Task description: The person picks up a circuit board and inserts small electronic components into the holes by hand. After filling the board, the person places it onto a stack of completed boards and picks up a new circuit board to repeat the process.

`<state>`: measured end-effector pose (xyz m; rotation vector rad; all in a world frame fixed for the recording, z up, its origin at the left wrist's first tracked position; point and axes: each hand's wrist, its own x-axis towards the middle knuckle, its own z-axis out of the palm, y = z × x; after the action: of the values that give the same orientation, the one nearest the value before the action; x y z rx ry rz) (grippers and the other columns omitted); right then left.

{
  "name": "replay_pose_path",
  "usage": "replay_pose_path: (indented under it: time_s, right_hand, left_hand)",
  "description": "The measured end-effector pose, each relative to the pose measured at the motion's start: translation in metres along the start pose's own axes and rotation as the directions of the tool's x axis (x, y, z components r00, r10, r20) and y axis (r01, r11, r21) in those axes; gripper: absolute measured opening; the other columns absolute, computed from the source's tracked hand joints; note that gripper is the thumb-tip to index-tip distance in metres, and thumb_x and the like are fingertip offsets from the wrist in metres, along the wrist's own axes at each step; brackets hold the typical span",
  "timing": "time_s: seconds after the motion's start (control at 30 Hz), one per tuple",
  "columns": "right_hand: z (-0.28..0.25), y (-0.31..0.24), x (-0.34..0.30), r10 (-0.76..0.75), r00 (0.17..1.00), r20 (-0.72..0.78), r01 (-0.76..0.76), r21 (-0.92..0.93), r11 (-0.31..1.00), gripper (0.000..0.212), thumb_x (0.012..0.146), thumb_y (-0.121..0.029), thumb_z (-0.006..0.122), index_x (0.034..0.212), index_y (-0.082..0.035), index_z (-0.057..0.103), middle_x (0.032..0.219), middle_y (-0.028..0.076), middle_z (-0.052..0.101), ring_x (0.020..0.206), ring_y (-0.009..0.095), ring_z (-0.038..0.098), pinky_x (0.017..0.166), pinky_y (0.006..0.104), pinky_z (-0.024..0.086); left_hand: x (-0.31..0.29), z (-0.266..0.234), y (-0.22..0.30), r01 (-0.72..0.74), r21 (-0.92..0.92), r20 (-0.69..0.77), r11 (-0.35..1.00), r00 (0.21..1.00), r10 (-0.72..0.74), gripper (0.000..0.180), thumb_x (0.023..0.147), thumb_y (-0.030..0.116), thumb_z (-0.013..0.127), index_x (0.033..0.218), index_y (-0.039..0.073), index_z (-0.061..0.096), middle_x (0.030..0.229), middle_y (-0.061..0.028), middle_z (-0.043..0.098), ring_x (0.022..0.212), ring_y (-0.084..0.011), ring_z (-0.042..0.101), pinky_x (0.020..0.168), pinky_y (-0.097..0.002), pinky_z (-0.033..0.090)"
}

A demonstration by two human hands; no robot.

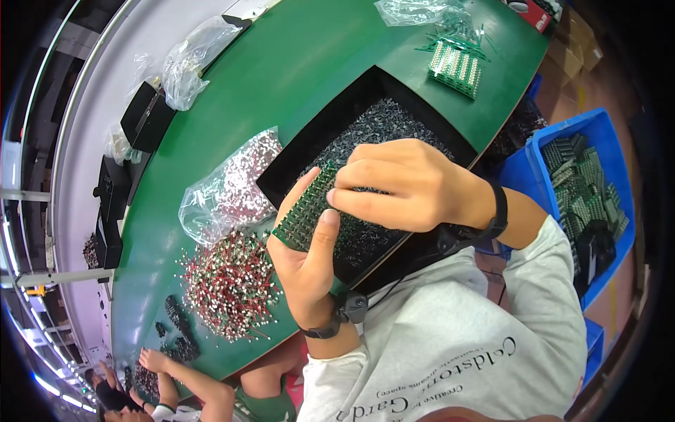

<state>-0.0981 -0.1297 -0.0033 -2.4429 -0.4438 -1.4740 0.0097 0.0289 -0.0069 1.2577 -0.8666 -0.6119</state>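
Note:
My left hand [304, 276] is closed around a green circuit board panel [299, 224] with rows of small dark parts, its thumb resting along the near edge. The panel is tilted above a black tray [434, 112] that contains a heap of small dark components [383, 123]. At the panel's upper right, my right hand [408, 184] is closed in a pinch, with thumb and forefinger tips against its surface. Anything between those fingertips is too small or hidden to make out.
A clear bag of small white parts [242, 179] lies left of the tray, beside a pile of red wires with white ends [230, 285]. Stacked green panels [455, 67] sit at the far right. A blue bin [536, 158] of panels stands right; another person's hand [153, 360] is lower left.

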Motion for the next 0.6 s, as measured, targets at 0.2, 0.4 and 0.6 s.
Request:
replay_pose_path:
  time_s: [0.2,0.4,0.6]
  right_hand:
    - [0.006,-0.004,0.002,0.026,0.998,0.057,-0.024,-0.037,0.999,0.025,0.069,-0.005,0.072,0.09,0.005,0.063,0.084,0.011,0.059,0.063,0.023,0.06,0.051,0.0289,0.051]
    - [-0.002,-0.003,-0.002,0.047,0.998,-0.048,-0.048,-0.034,0.998,0.021,0.069,0.002,0.074,0.087,0.001,0.064,0.079,0.009,0.057,0.059,0.023,0.056,0.049,0.0316,0.047]
    - [-0.006,-0.006,-0.004,0.124,0.992,0.012,-0.124,-0.028,0.992,0.03,0.065,0.004,0.076,0.093,0.003,0.067,0.082,0.008,0.06,0.061,0.021,0.059,0.05,0.0302,0.049]
  left_hand:
    - [0.0,-0.002,-0.003,-0.049,0.084,0.051,0.995,0.998,0.045,0.044,0.094,0.001,0.065,0.136,-0.008,0.054,0.109,-0.0079,0.069,0.096,-0.01,0.062,0.086,-0.0227,0.048]
    - [0.002,0.005,0.001,-0.021,-0.017,-0.04,1.0,0.999,0.02,0.043,0.095,0.002,0.063,0.136,-0.008,0.053,0.116,-0.0134,0.069,0.099,-0.0132,0.064,0.091,-0.0263,0.049]
    - [0.001,0.001,-0.002,-0.049,0.107,0.025,0.993,0.999,0.046,0.044,0.095,0.003,0.065,0.136,-0.007,0.053,0.116,-0.0127,0.069,0.103,-0.0139,0.064,0.093,-0.0279,0.049]
